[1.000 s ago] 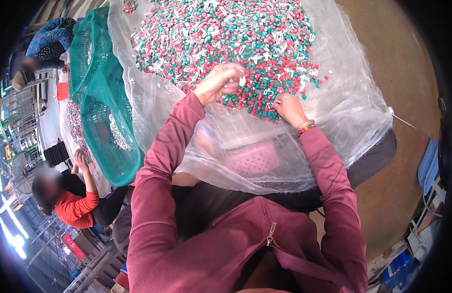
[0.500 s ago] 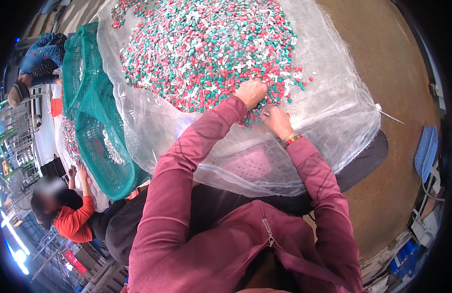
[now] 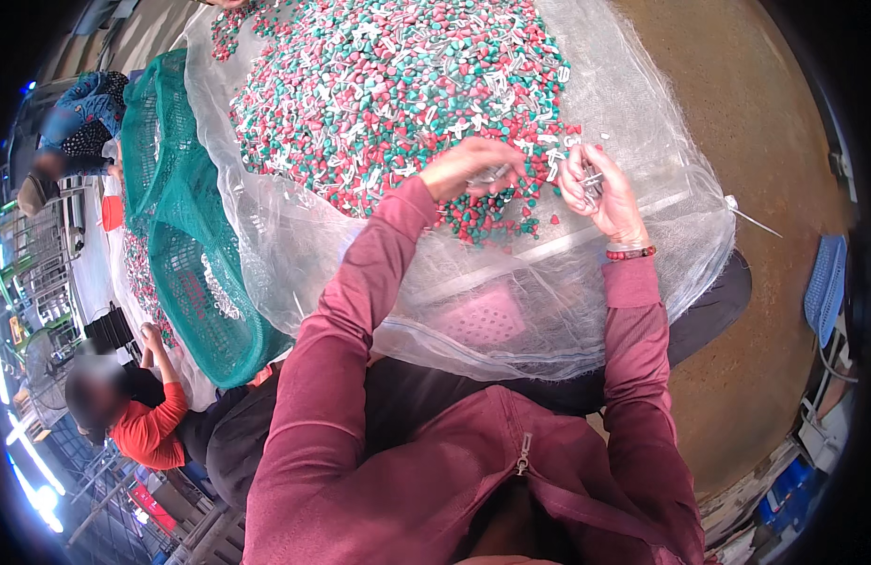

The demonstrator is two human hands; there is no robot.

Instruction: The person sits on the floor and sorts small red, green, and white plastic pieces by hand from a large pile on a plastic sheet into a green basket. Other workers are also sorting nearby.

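Observation:
A broad heap [image 3: 388,85] of small pink, red and green cone-like pieces, mixed with silvery-white link-shaped parts, lies on a whitish mesh sheet [image 3: 624,104]. Over the heap's near right edge is my left hand [image 3: 468,168], slightly blurred, its fingers curled around a few small silvery parts. My right hand [image 3: 600,193] is just right of the heap, raised above the sheet. Its palm is turned partly up and the fingers are bent around several silvery parts. Loose red and green pieces [image 3: 492,221] lie below and between my hands.
Green mesh-lined baskets [image 3: 195,282] stand left of the sheet, one with silvery parts inside. A person in orange [image 3: 148,424] and another in blue [image 3: 92,99] sit farther left. Part of a hand [image 3: 230,3] shows at the top edge. A blue basket [image 3: 824,292] is at far right.
My hands have parted and lifted from the heap's edge. The right moved right and up and turned its palm; silvery parts now show in both. A hand has appeared at the top edge.

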